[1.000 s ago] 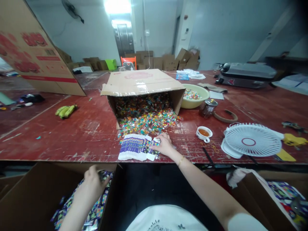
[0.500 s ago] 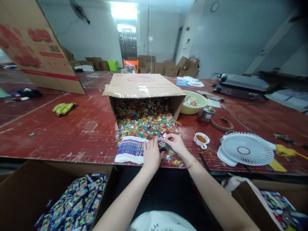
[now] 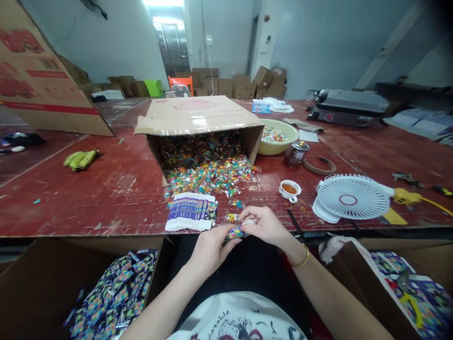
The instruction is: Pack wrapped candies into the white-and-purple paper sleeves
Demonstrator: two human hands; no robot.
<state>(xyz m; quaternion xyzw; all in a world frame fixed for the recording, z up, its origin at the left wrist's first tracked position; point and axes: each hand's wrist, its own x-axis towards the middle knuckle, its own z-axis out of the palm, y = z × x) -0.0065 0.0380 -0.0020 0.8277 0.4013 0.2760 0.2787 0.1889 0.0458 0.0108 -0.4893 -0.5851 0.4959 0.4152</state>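
My left hand [image 3: 211, 246] and my right hand [image 3: 266, 227] meet at the table's front edge, both closed on one small purple printed box [image 3: 236, 232]. The left fingers grip its left side, while the right fingers pinch its white end. Part of the box is hidden by the fingers. Left of my hands lies an overlapping row of flat purple-and-white boxes [image 3: 191, 212]. Just beyond my hands are a few clear candy packets [image 3: 231, 217]. Behind them, a heap of colourful wrapped candies [image 3: 208, 174] spills from a cardboard carton [image 3: 198, 113] lying on its side.
On the right stand a yellow bowl [image 3: 278, 137] of candies, a lidded jar [image 3: 296, 153], a cup of tea [image 3: 289, 190] and a white fan [image 3: 348, 198]. Bananas [image 3: 81, 159] lie left. Below the table edge, an open box at left holds finished-looking purple packs [image 3: 113, 293]; another box [image 3: 357, 278] stands right.
My hands have drawn back from the row of flat boxes to the table's edge, bringing one box along. The left hand has left the row. The view has tilted down somewhat.
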